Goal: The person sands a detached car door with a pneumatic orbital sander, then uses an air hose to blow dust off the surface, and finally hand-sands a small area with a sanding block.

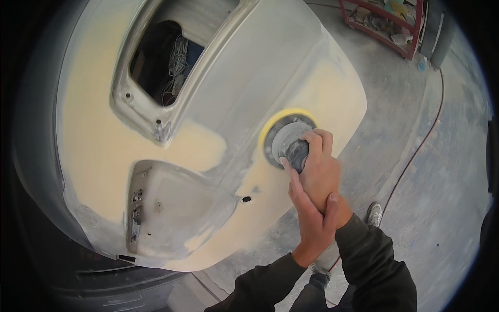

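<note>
I had the right hand gripping the round sander, left hand bracing its wrist, apparently mid-sanding the panel beyond both; next stroke likely needed flat contact.

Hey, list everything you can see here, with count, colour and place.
car panel: one, grey and cream, centre and left
wires: one bundle, grey, inside the panel's opening
sander: one, grey and black with yellow rim, against the panel
cart: one, red, top right, holding assorted items
bottle: one, pale blue, floor beside the cart
hose: one, dark red, along the floor
floor: one, grey, right
shoes: two, greyish, near the sleeves
sleeves: two, dark, lower edge
left hand: one, bare, thumb at right wrist
right hand: one, bare, on the sander
</note>
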### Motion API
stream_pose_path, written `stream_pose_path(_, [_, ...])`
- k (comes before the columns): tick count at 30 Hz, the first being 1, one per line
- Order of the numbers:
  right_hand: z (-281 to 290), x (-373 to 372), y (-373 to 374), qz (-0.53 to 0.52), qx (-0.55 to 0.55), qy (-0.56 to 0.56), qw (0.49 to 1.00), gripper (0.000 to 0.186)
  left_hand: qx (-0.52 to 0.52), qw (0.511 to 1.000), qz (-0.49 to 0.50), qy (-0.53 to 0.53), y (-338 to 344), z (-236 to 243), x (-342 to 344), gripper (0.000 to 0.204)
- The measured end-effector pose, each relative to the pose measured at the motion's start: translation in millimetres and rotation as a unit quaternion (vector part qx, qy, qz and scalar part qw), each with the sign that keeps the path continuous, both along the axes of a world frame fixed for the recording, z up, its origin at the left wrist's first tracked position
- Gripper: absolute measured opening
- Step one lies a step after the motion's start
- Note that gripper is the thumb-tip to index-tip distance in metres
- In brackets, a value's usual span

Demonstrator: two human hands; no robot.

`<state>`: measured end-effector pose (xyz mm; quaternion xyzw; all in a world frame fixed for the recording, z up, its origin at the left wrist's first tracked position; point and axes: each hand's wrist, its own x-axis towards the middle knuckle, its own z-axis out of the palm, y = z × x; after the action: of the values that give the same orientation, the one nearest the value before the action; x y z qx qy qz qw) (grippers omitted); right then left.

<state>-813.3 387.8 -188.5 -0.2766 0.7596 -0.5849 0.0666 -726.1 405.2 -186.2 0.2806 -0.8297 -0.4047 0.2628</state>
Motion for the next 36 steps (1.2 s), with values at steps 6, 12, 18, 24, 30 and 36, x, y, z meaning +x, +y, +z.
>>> stream_pose_path(6, [-15, 104, -3, 0.093, 0.046, -0.002, 0.995, 0.042, 0.075, 0.996, 0.054, 0.010, 4, -12, 110, 0.089])
stream_pose_path(12, [-43, 143, 5, 0.152, 0.037, 0.000, 0.988, 0.035, 0.107, 0.989, 0.103, 0.021, 22, -38, 143, 0.089])
stream_pose_path(18, [-39, 36, 13, -0.006, -0.009, -0.021, 1.000, 0.038, 0.024, 0.999, -0.027, -0.029, 7, -39, 49, 0.090])
stream_pose_path(24, [-35, -80, 14, -0.132, -0.037, -0.021, 0.990, 0.050, 0.010, 0.996, -0.091, 0.015, 2, -39, -83, 0.089])
stream_pose_path(30, [-66, -30, 17, -0.158, -0.048, -0.015, 0.986, 0.052, 0.011, 0.998, -0.055, 0.012, 15, -66, -34, 0.090])
stream_pose_path(36, [-70, 137, 9, 0.025, 0.007, -0.074, 0.997, 0.038, 0.086, 0.994, 0.072, -0.006, 20, -69, 138, 0.099])
